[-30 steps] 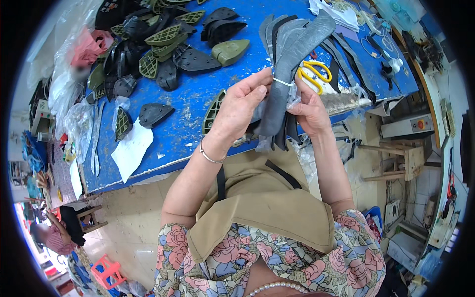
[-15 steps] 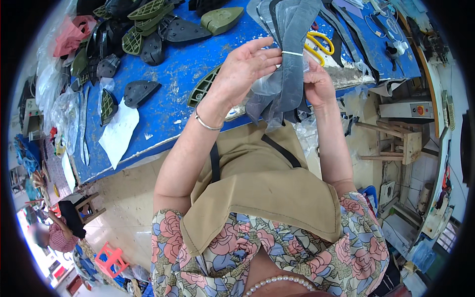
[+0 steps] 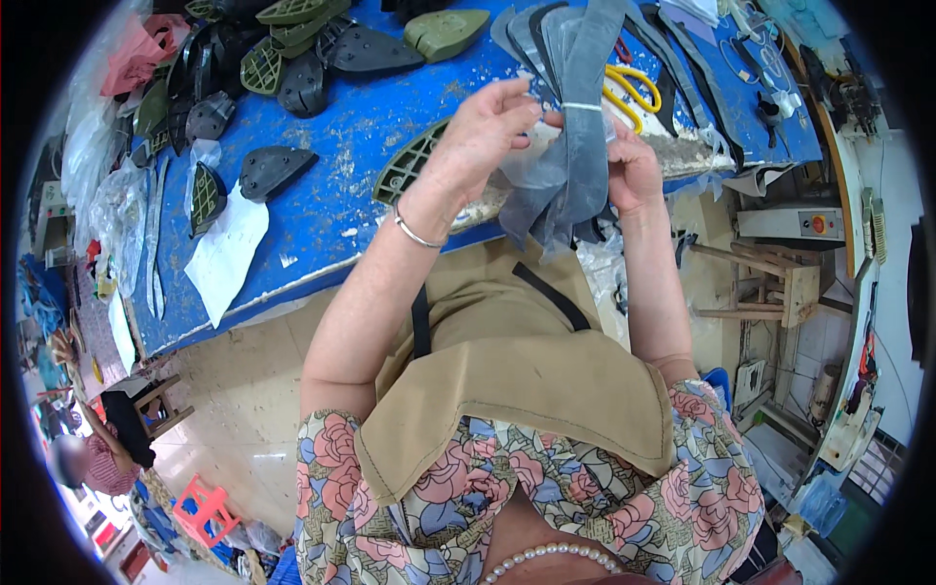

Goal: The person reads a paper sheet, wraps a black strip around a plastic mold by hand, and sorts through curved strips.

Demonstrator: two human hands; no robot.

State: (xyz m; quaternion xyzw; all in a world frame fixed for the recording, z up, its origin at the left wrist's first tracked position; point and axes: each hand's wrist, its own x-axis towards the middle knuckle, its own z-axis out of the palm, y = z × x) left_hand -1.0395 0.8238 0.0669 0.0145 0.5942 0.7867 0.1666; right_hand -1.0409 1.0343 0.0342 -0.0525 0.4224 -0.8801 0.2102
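A bundle of long grey, curved strips (image 3: pixel 585 146) stands fanned out at the table's front edge, with a narrow white band (image 3: pixel 582 105) around its middle. My right hand (image 3: pixel 634 166) is closed on the bundle's right side; its fingertips are partly hidden behind the strips. Just left of the bundle is my left hand (image 3: pixel 478 136), its fingers bent and apart, near the band. Thin clear plastic film (image 3: pixel 531 161) hangs beside the strips under the left fingers. Whether those fingers touch the film, I cannot tell.
Yellow-handled scissors (image 3: pixel 634 93) lie behind my right hand on the blue table (image 3: pixel 331 195). Black and green moulded sole-like pieces (image 3: pixel 366 49) are heaped at the far left. White paper (image 3: pixel 226 263) lies at the front left. A wooden stool (image 3: pixel 780 283) stands right.
My left fingers have drawn back to the left from the white band and bent. The right hand keeps its hold on the bundle. The view has shifted slightly.
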